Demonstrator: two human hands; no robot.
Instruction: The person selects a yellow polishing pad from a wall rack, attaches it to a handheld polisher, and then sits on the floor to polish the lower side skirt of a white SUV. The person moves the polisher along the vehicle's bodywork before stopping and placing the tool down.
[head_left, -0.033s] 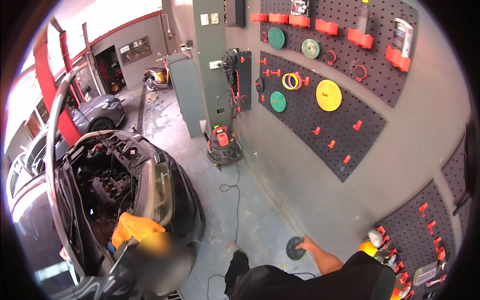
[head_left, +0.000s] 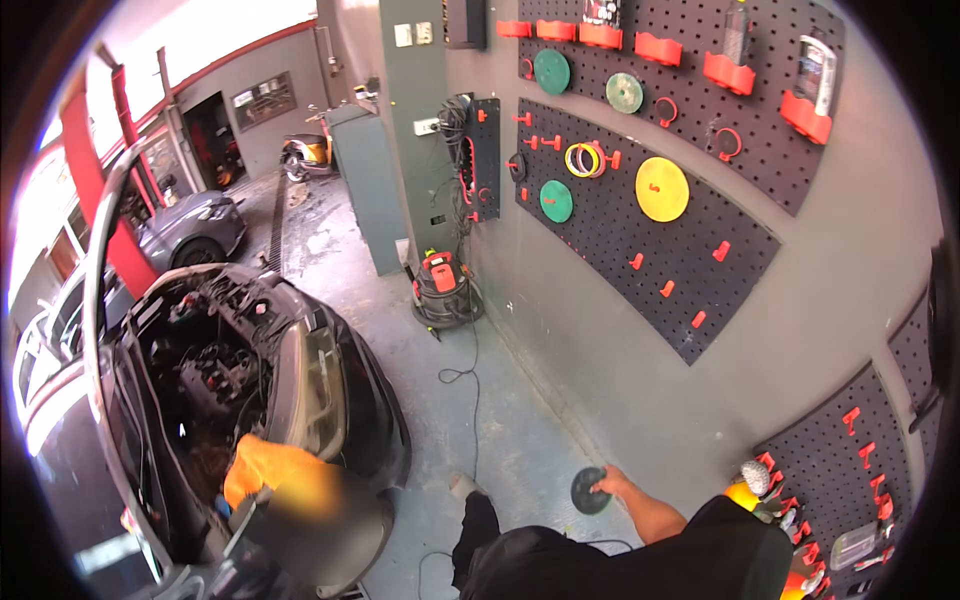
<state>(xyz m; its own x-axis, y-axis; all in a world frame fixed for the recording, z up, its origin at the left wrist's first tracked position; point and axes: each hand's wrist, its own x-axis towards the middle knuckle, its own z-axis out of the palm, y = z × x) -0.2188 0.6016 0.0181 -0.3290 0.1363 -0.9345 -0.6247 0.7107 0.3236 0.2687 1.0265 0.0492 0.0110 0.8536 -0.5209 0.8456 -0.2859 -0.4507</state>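
In the lower middle right, my right hand (head_left: 609, 483) holds a dark round disc-shaped pad (head_left: 585, 492) by its near edge, the fingers closed on it. The pad hangs over the floor, tilted so that its flat side shows. My bare right forearm comes out of a black sleeve. I cannot see my left hand. Black clothing fills the lower middle, and one foot (head_left: 464, 486) shows on the floor.
To the left stands a dark car (head_left: 375, 400) with its engine bay uncovered and an orange cloth (head_left: 265, 468) at its near side. A pegboard (head_left: 600, 225) carries round pads and red hooks. A vacuum cleaner (head_left: 442, 290) and its cable (head_left: 476, 400) stand on the floor.
The view has shifted slightly. My right hand still holds the round pad in nearly the same place.
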